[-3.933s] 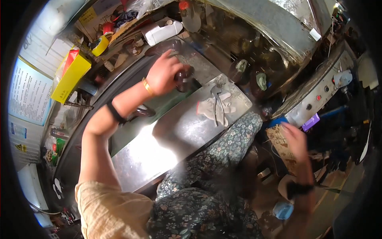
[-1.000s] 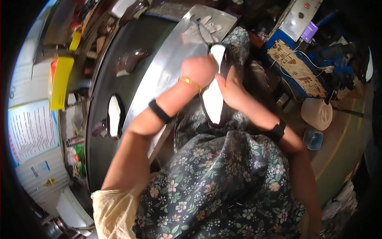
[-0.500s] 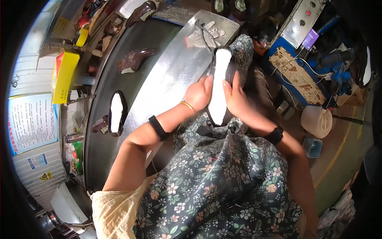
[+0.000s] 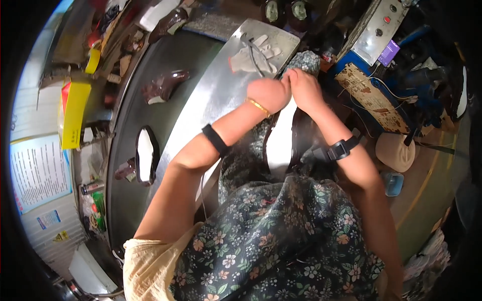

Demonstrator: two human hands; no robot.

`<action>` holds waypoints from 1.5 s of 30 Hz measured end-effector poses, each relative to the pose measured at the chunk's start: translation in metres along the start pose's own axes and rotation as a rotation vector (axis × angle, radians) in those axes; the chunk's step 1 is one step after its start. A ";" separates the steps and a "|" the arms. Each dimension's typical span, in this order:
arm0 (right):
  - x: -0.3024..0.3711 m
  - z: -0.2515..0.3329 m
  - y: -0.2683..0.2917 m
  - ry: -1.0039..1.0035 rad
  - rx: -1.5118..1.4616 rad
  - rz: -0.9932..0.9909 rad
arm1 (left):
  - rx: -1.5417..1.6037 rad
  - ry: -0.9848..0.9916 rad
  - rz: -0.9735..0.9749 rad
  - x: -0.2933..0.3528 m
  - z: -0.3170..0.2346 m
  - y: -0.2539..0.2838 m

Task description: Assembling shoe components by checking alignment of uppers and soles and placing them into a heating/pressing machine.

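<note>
A dark brown shoe lies over my lap, its long white underside facing up and its far end pointing away from me. My left hand is closed at that far end, knuckles bent. Right beside it, touching, my right hand curls its fingers over the same end of the shoe. Both hands cover the tip, so the exact grip is hidden. Just past my left hand, a white work glove and a dark curved strip lie on the metal table.
Left of the table runs a dark belt carrying a glossy brown shoe and another with white underside up. A blue machine stands on the right, near a beige roll and blue container.
Both hands have moved from the sides of the shoe to its far end and come together there. Their fingers, flatter before, are now curled.
</note>
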State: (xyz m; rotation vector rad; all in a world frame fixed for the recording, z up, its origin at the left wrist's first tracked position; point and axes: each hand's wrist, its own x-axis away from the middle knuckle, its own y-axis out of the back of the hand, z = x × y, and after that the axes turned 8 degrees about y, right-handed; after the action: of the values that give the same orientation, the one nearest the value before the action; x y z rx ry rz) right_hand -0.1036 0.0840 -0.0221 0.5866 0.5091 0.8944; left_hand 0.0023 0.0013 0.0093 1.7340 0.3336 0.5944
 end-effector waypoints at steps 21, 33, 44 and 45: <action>-0.034 -0.045 0.092 0.080 -0.399 -0.057 | 2.032 0.259 0.534 0.123 0.042 -0.028; 0.049 -0.116 0.451 -0.600 0.661 -0.902 | 0.134 -0.016 -0.264 0.174 0.072 -0.043; 0.130 0.011 0.172 0.336 0.294 -0.471 | 1.473 -0.257 -0.156 0.031 -0.043 0.031; 0.137 0.021 0.148 0.400 0.254 -0.384 | 1.708 -0.092 -0.127 0.024 -0.054 0.037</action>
State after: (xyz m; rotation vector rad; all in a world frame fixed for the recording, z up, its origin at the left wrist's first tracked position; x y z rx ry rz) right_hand -0.1012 0.2656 0.0686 0.5146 1.0706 0.5809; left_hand -0.0105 0.0488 0.0584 3.2789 1.0616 -0.0160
